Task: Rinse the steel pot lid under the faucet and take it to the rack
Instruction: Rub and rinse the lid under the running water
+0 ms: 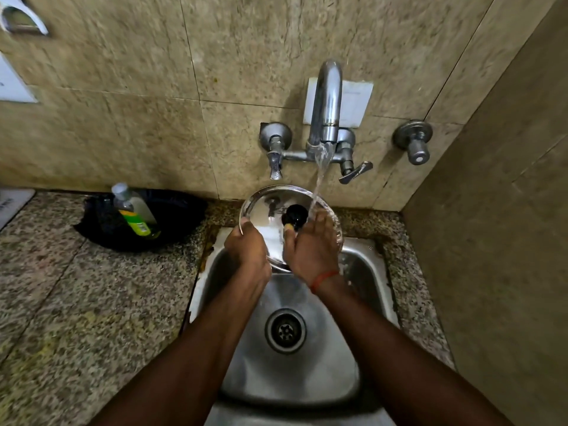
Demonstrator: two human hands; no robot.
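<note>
Steel lid (261, 207) under faucet (327, 99), left hand (247, 244) gripping its rim, right hand (310, 247) flat on it

Over sink (364, 265), left hand (246, 249) grips steel pot lid (261, 207) rim; right hand (310, 249) rests on lid; faucet (328, 96) stream hits lid.

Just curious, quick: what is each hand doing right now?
Left hand: grips the rim of the steel pot lid.
Right hand: open, resting flat on the lid.
</note>
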